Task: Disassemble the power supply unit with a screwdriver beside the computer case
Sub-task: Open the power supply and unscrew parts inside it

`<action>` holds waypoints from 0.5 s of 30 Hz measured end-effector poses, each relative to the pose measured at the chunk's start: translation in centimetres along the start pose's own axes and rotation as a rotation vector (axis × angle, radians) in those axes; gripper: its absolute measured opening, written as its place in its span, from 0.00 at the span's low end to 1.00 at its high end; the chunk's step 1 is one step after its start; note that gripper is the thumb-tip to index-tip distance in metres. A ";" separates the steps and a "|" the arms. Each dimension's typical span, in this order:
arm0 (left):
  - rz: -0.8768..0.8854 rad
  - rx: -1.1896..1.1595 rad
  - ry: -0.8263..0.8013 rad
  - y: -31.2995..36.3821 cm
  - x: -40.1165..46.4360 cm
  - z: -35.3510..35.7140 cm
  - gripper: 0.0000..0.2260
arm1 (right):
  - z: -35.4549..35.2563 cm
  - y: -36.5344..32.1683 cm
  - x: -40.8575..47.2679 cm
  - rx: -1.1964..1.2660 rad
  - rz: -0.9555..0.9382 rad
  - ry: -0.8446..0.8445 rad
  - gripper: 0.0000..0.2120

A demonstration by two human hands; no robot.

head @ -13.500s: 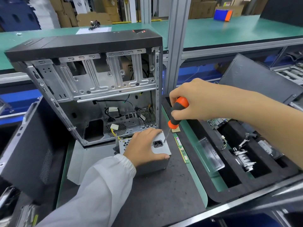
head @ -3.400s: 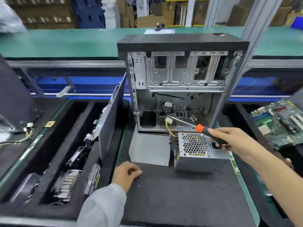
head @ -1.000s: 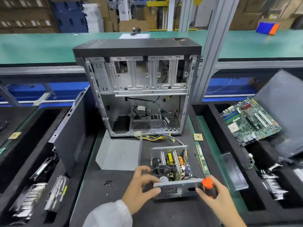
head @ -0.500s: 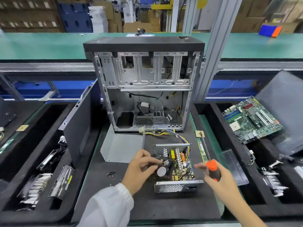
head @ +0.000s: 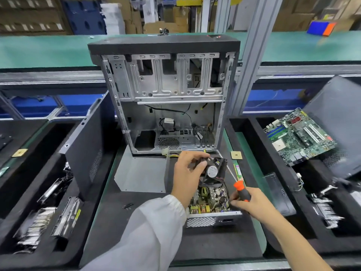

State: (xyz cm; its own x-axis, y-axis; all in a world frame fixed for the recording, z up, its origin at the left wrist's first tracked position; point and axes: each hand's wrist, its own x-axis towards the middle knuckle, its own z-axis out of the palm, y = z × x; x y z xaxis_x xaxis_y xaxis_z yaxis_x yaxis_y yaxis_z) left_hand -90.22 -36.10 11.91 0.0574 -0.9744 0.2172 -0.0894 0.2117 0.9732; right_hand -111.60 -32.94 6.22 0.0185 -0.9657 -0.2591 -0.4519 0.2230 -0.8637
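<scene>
Power supply unit [head: 210, 210] sits open on dark mat on counter [head: 250, 165], just in front of computer case [head: 168, 98]; circuit board exposed, perforated wall nearest camera. Fan [head: 214, 171] lifted above it, thin wires apparently trailing down to board. Risk, as judged: pulling fan further could strain or tear wires; screwdriver [head: 239, 187] shaft near fan could snag them. Left hand [head: 186, 173] curled around fan, gripping. Right hand [head: 252, 204] closed round orange-black screwdriver handle, fingertips close to unit's right edge. Loose screws [head: 128, 205] on mat to left.
</scene>
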 end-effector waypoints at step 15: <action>-0.060 -0.125 0.274 -2.6 -2.5 2.6 0.14 | 1.9 3.1 0.9 -0.015 0.028 -0.052 0.07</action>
State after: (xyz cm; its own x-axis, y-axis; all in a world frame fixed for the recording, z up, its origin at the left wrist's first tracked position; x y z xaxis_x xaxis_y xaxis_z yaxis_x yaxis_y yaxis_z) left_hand -92.73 -34.39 8.60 0.3267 -0.9324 0.1548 0.0442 0.1787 0.9829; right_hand -111.29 -32.87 2.48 0.0516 -0.9507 -0.3059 -0.4660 0.2480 -0.8493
